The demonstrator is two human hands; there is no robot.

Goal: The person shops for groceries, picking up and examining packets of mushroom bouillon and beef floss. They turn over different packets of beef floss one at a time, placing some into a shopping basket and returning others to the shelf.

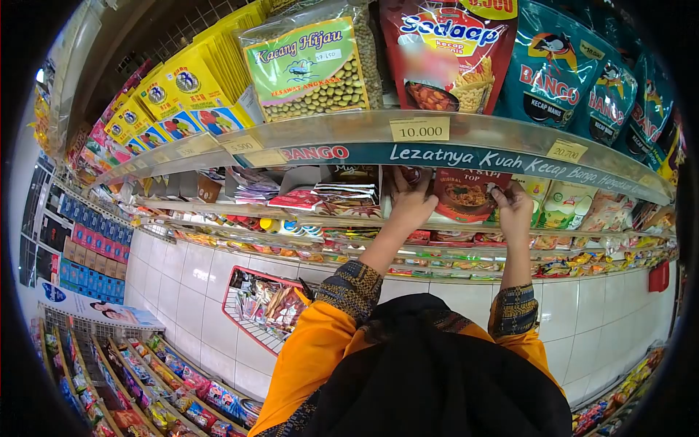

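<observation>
A red packet [466, 195] with a noodle dish printed on it stands on the shelf below the price rail. At its upper right edge, my right hand [514, 210] is closed in a pinch on the packet. My left hand [411, 204] reaches into the shelf just left of the packet. Its fingers are apart, with the thumb near the packet's left edge and the other fingertips partly in shadow by a dark reddish package. Left of that hand, dark and red sachets [348, 193] sit in open boxes.
Above hangs a shelf rail [408, 149] with price tags, carrying a mung bean bag [313, 69], a red Sedaap pouch [451, 62] and green Bango pouches [553, 69]. Lower shelves hold more packets. A red-rimmed shopping cart [247, 320] full of goods stands at lower left on the tiles.
</observation>
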